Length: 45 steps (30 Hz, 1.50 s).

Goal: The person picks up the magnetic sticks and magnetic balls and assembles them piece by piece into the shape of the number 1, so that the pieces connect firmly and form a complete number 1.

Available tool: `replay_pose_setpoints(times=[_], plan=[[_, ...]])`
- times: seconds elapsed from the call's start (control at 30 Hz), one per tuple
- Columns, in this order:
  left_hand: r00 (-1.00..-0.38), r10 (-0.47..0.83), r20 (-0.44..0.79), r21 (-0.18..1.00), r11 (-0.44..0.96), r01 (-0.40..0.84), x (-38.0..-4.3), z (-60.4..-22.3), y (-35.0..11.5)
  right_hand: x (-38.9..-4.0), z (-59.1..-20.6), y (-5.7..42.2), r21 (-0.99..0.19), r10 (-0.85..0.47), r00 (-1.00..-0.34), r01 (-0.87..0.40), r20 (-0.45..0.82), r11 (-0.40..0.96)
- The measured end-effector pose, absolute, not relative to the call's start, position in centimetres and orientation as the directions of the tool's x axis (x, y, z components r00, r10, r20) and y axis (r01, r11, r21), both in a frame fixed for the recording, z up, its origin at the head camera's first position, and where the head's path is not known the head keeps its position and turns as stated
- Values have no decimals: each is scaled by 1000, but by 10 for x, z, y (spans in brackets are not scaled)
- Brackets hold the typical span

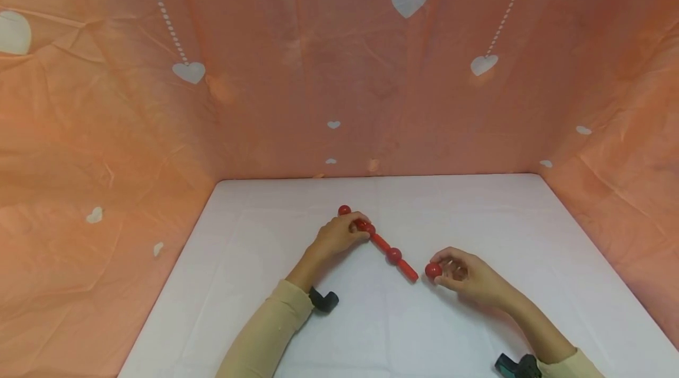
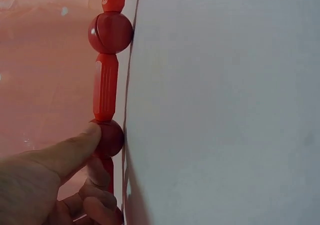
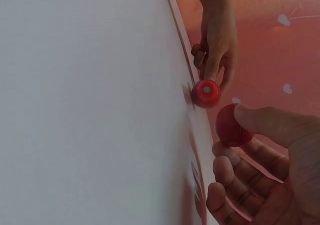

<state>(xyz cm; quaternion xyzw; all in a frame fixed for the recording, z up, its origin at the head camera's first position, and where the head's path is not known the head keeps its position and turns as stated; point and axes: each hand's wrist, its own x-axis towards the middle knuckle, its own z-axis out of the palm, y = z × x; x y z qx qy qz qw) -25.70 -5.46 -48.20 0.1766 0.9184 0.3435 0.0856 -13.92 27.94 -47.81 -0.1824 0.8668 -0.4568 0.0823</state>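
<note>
A straight chain of red balls and red ridged rods (image 1: 380, 243) runs diagonally across the white table. My left hand (image 1: 336, 235) grips it near the far end, thumb against a ball (image 2: 112, 140); its fingers partly hide the pieces beneath. A far ball (image 1: 344, 210) shows beyond that hand. Nearest my right hand (image 1: 474, 278), the chain ends in a rod (image 1: 408, 270), whose tip bears a small grey disc in the right wrist view. Between thumb and fingers my right hand pinches a loose red ball (image 3: 229, 126), a short gap away from that rod.
The white table (image 1: 254, 319) has orange cloth (image 1: 339, 89) with pale hearts hanging around its back and sides. Dark wrist-worn devices show at the left cuff (image 1: 325, 300) and the right cuff (image 1: 517, 366).
</note>
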Motion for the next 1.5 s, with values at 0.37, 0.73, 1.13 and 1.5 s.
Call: replay_pose_setpoints(times=[0.37, 0.73, 1.13, 1.5], plan=[[-908, 419, -7, 617, 717, 326, -253, -473, -52, -140, -479, 280, -812, -388, -921, -246, 26, 529], [-822, 569, 11, 625, 638, 450, -244, -463, -39, -140, -479, 279, -800, -382, -924, -244, 20, 548], [-664, 746, 55, 509, 551, 661, -237, -466, -22, -140, -481, 280, -800, -428, -903, -285, 39, 528], [-597, 799, 68, 418, 520, 745, -226, -464, -11, -138, -481, 278, -791, -445, -895, -299, 38, 534]])
